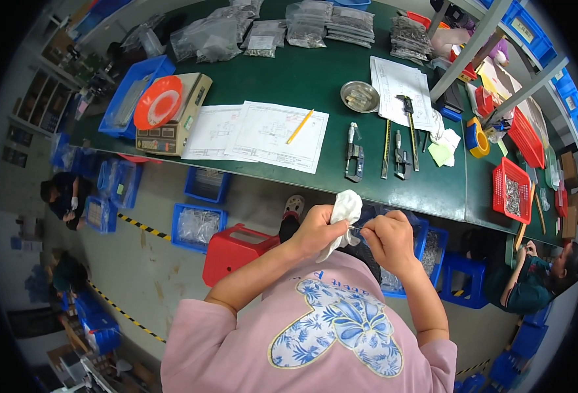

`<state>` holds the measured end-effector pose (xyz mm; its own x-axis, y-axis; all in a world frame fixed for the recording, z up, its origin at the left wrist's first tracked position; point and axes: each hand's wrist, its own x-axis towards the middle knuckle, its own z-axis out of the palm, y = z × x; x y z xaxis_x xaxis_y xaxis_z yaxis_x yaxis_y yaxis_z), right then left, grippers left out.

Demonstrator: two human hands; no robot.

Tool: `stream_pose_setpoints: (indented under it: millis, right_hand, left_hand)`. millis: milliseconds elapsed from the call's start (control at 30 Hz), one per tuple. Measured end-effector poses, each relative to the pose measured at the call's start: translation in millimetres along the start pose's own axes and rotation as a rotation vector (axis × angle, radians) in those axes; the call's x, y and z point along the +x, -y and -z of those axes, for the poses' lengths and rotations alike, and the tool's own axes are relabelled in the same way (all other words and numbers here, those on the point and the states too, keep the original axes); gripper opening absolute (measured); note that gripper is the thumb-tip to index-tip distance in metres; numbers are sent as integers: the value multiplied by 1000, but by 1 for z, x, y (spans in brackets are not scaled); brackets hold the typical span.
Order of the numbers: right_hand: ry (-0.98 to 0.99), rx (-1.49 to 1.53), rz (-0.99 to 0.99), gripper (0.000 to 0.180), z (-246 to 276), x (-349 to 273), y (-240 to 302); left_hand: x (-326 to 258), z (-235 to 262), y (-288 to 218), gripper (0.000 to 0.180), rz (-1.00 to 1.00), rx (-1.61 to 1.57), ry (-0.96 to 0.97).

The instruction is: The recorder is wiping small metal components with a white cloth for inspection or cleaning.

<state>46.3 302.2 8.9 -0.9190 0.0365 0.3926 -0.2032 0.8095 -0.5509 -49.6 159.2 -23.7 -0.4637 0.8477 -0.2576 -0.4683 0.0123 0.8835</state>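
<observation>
In front of my chest, just off the near edge of the green table (263, 69), both my hands are close together. My left hand (315, 230) is closed round a crumpled white cloth (346, 207), which sticks up above the thumb and hangs down below it. My right hand (392, 241) is in a pinch beside the cloth. Between the two hands shows a small, thin, shiny piece (355, 228), its far end at the cloth; its kind is too small to make out. On the table ahead lie two micrometers (354, 160) (402, 157) and a caliper (410, 128).
Paper drawings (269, 134) with a yellow pencil (300, 126) lie left of a metal bowl (360, 107). A weighing scale (164, 143) carries an orange dish (158, 103). Bagged parts (263, 40) line the back. A red stool (233, 255) and blue bins (199, 226) stand below. Another person (531, 281) sits right.
</observation>
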Motion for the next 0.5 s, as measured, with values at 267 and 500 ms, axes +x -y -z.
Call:
stream_pose_setpoints:
  millis: [267, 500]
  right_hand:
    - [105, 123, -120, 9, 2, -8, -3]
    - [-21, -100, 56, 12, 4, 0, 1]
  left_hand:
    - [-2, -6, -4, 11, -185, 222, -11]
    - [4, -2, 2, 14, -2, 75, -31]
